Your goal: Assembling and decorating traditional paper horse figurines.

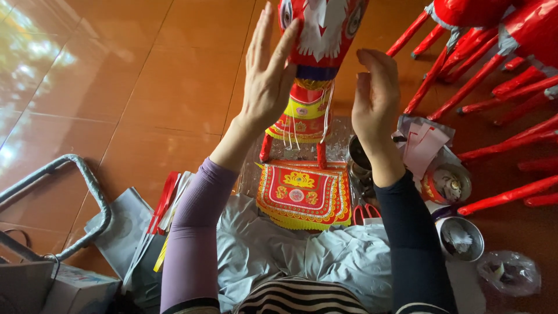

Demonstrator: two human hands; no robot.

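Note:
A red paper horse figure point(317, 64) with white, blue and yellow trim stands upright in front of me on thin red legs. My left hand point(268, 75) is raised flat against its left side, fingers straight and together. My right hand point(375, 96) is lifted on the figure's right, palm turned inward, a little apart from it. Neither hand grips anything. Below the figure lies a stack of red and yellow decorated paper pieces point(302, 195) with fringed edges.
Several more red paper figures with long red legs point(494, 64) lie at the right. Metal tins point(459, 238), red-handled scissors point(366, 212), paper scraps point(424, 142) and a plastic bag point(508, 272) sit by my right arm. A grey metal frame point(87, 186) and paper strips point(160, 215) are left.

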